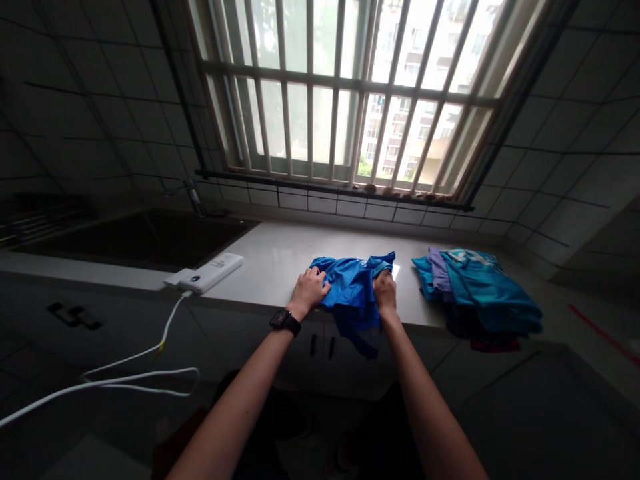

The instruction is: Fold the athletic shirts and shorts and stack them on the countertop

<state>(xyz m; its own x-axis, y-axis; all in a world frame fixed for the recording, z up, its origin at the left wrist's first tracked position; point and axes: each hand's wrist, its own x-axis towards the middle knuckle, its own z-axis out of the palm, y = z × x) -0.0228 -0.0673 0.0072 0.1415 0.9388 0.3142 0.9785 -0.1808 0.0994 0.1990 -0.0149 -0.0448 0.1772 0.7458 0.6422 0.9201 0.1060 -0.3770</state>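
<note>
A crumpled blue garment (350, 281) lies on the white countertop in front of me, its lower part hanging over the front edge. My left hand (309, 291), with a black watch on its wrist, has its fingers curled onto the garment's left side. At the right side, my right hand (385, 292) is closed in a fist around the cloth near what looks like a band or collar. Its fingertips are hidden. Off to the right, apart from my hands, sits a stack of folded clothes (485, 287) in teal, purple and dark colours.
A white power bank (216, 273) with a white cable (173, 320) lies at the counter's left edge, the cable dangling down. Behind it are a dark sink (150, 233) and a tap (194, 197). A barred window (345, 87) rises behind the countertop (280, 247).
</note>
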